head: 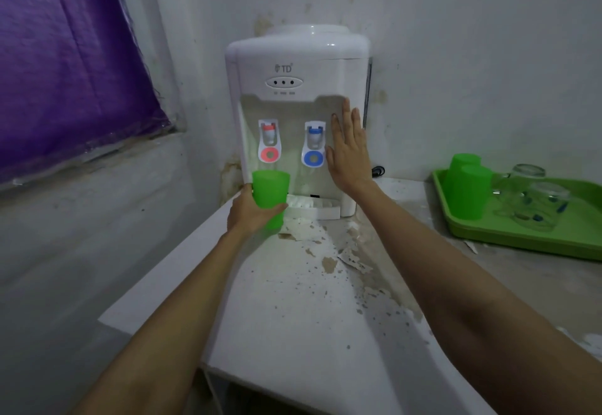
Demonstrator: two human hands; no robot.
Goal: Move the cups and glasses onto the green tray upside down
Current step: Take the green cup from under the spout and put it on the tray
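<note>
My left hand (249,211) grips a green plastic cup (272,194), held upright just above the counter in front of the water dispenser's drip tray. My right hand (348,157) is flat and open with fingers spread, raised against the dispenser's right front, beside the blue tap. At the far right lies the green tray (521,238). On it stand two green cups (467,190) upside down, one partly behind the other, and clear glasses (534,204) upside down to their right.
A white water dispenser (293,66) with a red tap (269,141) and a blue tap (313,144) stands in the corner against the wall. The white counter (293,300) has peeling, stained patches. A purple curtain (65,56) hangs at the left.
</note>
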